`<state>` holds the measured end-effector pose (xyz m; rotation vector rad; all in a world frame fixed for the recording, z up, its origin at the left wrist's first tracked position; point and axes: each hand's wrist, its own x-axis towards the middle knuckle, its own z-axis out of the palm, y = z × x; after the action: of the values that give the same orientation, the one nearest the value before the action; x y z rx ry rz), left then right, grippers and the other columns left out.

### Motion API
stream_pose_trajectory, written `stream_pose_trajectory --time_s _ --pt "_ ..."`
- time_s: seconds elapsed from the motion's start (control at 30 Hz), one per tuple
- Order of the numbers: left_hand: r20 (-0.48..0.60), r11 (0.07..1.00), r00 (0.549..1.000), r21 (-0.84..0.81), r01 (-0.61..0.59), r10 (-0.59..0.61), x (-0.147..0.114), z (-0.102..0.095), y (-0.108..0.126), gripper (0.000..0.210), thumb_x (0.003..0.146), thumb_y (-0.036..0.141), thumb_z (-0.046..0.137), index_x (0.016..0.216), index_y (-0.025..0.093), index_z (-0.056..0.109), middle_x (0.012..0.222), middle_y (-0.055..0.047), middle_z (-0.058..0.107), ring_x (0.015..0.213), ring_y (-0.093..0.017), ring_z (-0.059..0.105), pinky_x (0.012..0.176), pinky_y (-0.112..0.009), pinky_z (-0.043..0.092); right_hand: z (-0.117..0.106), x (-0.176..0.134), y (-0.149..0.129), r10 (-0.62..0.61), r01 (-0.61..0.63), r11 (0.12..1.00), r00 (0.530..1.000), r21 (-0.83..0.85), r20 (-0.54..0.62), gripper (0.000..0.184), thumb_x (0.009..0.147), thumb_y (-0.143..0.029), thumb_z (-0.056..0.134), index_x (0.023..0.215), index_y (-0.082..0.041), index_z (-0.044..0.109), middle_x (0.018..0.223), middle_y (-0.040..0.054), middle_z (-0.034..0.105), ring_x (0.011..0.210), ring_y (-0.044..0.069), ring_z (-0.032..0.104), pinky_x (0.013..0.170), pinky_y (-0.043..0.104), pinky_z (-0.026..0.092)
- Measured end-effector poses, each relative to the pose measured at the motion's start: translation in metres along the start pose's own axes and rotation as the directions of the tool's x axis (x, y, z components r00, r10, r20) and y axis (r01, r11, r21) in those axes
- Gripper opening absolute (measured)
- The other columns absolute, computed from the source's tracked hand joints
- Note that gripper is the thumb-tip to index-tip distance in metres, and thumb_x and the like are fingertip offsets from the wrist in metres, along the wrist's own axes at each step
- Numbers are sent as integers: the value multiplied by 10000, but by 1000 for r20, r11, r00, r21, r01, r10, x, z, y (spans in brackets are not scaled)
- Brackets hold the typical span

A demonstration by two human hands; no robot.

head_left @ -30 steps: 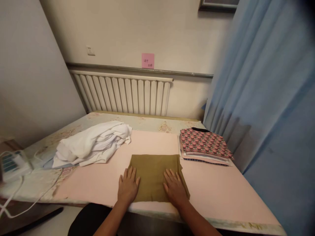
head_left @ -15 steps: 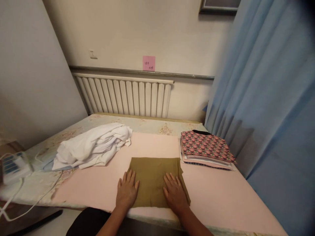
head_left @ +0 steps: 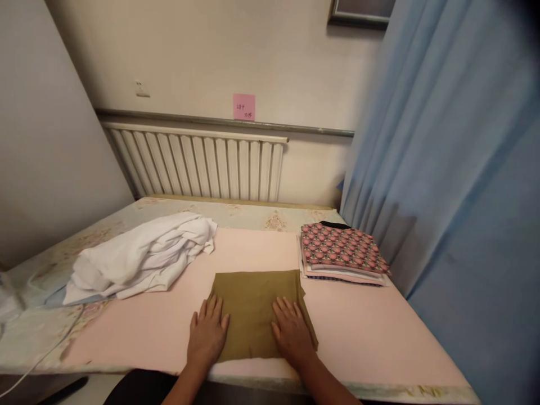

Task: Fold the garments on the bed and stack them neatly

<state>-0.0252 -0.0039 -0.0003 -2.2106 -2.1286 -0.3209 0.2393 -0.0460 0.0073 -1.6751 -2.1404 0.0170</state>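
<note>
An olive-brown folded garment (head_left: 248,315) lies flat near the front edge of the pink cloth (head_left: 354,332); its exact kind cannot be made out. My left hand (head_left: 207,331) rests open on its left edge, fingers stretched forward and thumb out to the side. On its right part lies my right hand (head_left: 292,331), also open and flat, fingers slightly spread. Layered edges of the garment show just beyond that hand on the right.
A crumpled heap of white clothes (head_left: 143,256) lies at the left. At the right is a folded stack topped by a pink-patterned garment (head_left: 341,247). Behind the table stands a radiator (head_left: 202,163); a blue curtain (head_left: 422,169) hangs along the right. A white cable (head_left: 46,360) crosses the front left.
The view has turned slightly right, so everything sits further left in the picture. Both hands stay flat on the olive garment, which looks the same.
</note>
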Motion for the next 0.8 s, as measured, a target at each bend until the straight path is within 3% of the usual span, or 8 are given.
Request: stream_pose_trajectory --time_s 0.33,0.53,0.6,0.67,0.73,0.8 --pt "2 999 1000 44 -12 12 1 -3 1 575 940 417 298 1463 191 373 1561 -68 323 1435 -289 233 1125 -505 214 2 0 3 1 0 999 1000 46 -14 498 894 -245 479 1392 -212 472 1477 60 444 1401 242 334 1157 487 264" --pt "5 999 1000 -26 -28 28 7 -3 -5 575 934 403 324 1440 139 388 1548 -120 332 1397 -288 315 1091 -446 303 -1 3 20 87 -65 986 987 156 -134 462 851 -163 444 1299 -161 552 1366 103 558 1309 226 465 1107 435 366" --pt "4 995 1000 -95 -5 6 13 -6 -10 573 932 384 316 1434 113 379 1542 -155 322 1364 -286 373 1050 -429 362 -10 7 33 209 -161 962 955 222 -212 458 854 -169 408 1287 -134 555 1337 136 572 1270 234 500 1091 430 381" --pt "18 979 999 -200 38 -35 21 -14 -16 572 915 369 335 1406 80 393 1497 -192 377 1320 -294 430 1023 -427 392 -23 12 49 397 -313 884 895 346 -204 464 853 -199 400 1284 -123 552 1321 155 576 1248 251 513 1086 431 372" --pt "98 921 989 -365 138 -109 32 -25 -22 555 874 378 408 1334 71 457 1392 -205 496 1272 -310 482 1021 -436 395 -35 19 64 576 -479 741 814 470 -78 465 840 -241 423 1269 -126 561 1268 162 610 1195 264 553 1045 420 400" --pt "245 807 951 -513 291 -188 42 -35 -28 504 823 408 490 1215 96 538 1262 -193 600 1202 -334 542 1004 -453 408 -43 27 78 649 -572 633 760 521 46 436 821 -293 468 1210 -146 601 1110 140 688 1070 266 629 944 395 466"
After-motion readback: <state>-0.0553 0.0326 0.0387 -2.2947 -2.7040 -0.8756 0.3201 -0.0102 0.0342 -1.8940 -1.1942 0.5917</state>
